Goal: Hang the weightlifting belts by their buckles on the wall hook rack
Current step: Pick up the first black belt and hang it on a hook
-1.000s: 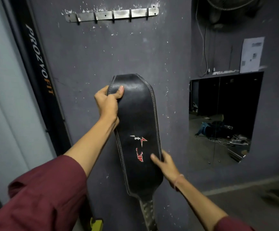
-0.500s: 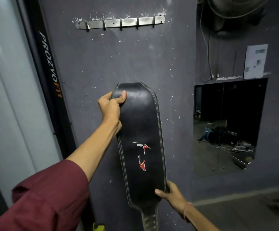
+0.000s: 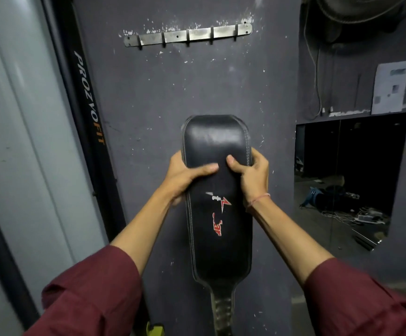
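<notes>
A black leather weightlifting belt with a red and white logo hangs upright in front of a dark grey wall, folded over at its top. My left hand grips its left edge, thumb across the front. My right hand grips its right edge at the same height. The narrow strap end trails down out of view; no buckle shows. A metal hook rack with several bare hooks is fixed to the wall well above the belt.
A black upright post lettered PROZVOFIT stands left of the wall panel, beside a pale wall. To the right is a mirror or opening showing a cluttered floor, a paper notice, cables and a fan above.
My right hand has come up from the belt's lower right edge to grip the upper right edge beside my left hand. The belt now hangs straight and centred below the rack.
</notes>
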`<state>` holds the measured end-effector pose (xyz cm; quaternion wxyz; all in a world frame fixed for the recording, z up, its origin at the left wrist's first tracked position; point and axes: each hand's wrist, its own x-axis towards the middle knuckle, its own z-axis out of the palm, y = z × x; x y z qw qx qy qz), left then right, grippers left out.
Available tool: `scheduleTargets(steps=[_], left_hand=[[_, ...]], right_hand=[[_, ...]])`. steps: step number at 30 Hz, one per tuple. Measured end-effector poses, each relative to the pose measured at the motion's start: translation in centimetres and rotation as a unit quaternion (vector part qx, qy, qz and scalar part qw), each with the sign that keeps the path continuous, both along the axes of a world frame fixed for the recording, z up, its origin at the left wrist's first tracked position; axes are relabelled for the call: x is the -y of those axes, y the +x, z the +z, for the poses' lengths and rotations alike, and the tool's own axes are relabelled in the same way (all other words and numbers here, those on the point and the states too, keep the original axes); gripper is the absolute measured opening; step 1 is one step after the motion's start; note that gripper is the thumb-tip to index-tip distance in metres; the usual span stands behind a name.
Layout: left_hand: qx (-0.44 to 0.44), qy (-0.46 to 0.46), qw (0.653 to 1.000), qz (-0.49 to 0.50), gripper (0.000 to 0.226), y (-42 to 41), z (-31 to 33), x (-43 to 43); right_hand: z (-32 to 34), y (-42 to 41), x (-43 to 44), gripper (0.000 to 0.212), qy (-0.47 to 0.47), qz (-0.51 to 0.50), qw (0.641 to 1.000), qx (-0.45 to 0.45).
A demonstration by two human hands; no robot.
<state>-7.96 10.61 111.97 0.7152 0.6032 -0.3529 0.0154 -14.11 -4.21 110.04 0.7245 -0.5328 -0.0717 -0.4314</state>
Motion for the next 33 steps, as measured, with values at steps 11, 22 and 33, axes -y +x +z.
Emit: scheduleTargets(steps=[11, 22, 33], left_hand=[[-0.25, 0.12, 0.96, 0.044, 0.092, -2.7, -25.2, 0.6], [-0.123, 0.056, 0.986, 0.093, 0.08, -2.1, -10.9, 0.6], [-0.056, -0.081, 0.992, 0.085, 0.029, -1.9, 2.8, 1.6]], right_hand=[[5.8, -0.4, 2.0, 0.018, -0.011, -0.043, 0.997, 0.07], [4.1, -0.8, 2.0, 0.018, 0.002, -0.027, 0.998, 0.058], [2.9, -1.4, 1.0, 0.03, -0.059, 0.013, 0.998, 0.021]])
